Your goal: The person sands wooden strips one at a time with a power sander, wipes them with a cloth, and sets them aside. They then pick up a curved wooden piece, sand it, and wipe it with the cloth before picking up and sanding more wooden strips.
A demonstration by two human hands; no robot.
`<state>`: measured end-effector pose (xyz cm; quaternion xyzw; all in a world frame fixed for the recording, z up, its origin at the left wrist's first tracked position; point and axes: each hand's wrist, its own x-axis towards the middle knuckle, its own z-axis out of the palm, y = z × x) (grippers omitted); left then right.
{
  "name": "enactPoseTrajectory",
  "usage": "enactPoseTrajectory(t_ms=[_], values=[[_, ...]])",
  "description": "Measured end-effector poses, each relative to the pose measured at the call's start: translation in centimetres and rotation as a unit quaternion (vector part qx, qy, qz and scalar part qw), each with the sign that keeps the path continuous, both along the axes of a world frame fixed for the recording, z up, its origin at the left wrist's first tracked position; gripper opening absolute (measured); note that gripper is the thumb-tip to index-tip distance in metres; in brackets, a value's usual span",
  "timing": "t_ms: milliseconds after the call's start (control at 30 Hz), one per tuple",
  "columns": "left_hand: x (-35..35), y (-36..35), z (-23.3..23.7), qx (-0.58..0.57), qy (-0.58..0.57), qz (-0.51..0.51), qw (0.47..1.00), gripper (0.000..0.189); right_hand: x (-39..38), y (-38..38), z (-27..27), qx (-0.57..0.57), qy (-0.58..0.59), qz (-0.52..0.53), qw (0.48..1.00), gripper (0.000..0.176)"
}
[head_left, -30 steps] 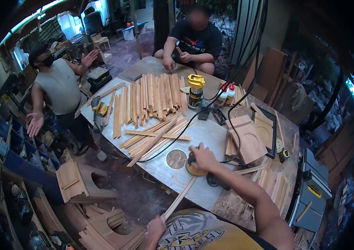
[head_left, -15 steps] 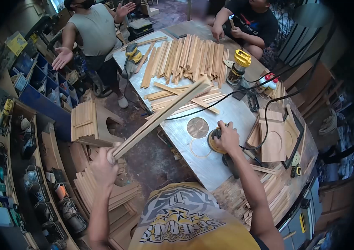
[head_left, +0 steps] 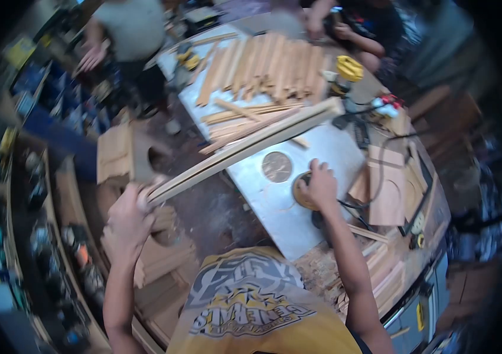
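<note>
Your left hand point(head_left: 128, 224) is closed around the near end of a long wooden strip point(head_left: 245, 150). The strip slopes up and away from that fist toward the right, its far end beyond your right hand point(head_left: 322, 187). A dark line runs along its length; whether this is one grooved piece or two laid together cannot be determined. The strip is apart from the disc-shaped sander point(head_left: 302, 194).

Your right hand is wrapped over the top of the sander, thumb against its body; finger contact is partly blurred. The sander sits on the metal sheet point(head_left: 263, 203) of the worktable, directly under your right palm. A black cable point(head_left: 352, 206) lies just to the right of your right wrist. A round inset point(head_left: 277, 167) in the sheet is just left of your right hand.

Beyond both hands, loose strips point(head_left: 218, 118) lie beneath the line of the held piece, with a broad row of strips point(head_left: 269, 65) farther out. A second sander point(head_left: 188, 58) is left of that row. To the right of your right hand is a board with a circular recess point(head_left: 387, 197); more strips point(head_left: 381, 274) lie right of your right forearm.

Co-worker in a sleeveless top point(head_left: 133, 29): beyond your left hand. Co-worker in a dark shirt point(head_left: 378, 22): beyond your right.
</note>
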<state>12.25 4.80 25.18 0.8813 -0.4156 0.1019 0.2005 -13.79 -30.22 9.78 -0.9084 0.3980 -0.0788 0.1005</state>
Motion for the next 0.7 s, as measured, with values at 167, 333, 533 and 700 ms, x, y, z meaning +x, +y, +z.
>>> enactPoseTrajectory(t_ms=[167,333,533,700], values=[[0.0,-1.2,0.4,-0.013,-0.024,-0.038,0.999,0.037,0.5,0.0,-0.3,-0.002,0.014,0.014,1.000,0.046],[0.0,-1.2,0.0,0.042,-0.006,-0.016,0.999,0.029,0.8,0.4,-0.3,-0.007,-0.006,0.025,1.000,0.045],[1.1,-1.1,-3.1,0.080,-0.045,-0.044,0.995,0.027,0.0,0.4,-1.3,-0.008,-0.074,0.020,0.997,0.060],[5.8,-1.6,-8.5,0.168,-0.161,-0.146,0.962,0.011,-0.1,0.6,1.2,0.034,-0.050,0.068,0.996,0.107]])
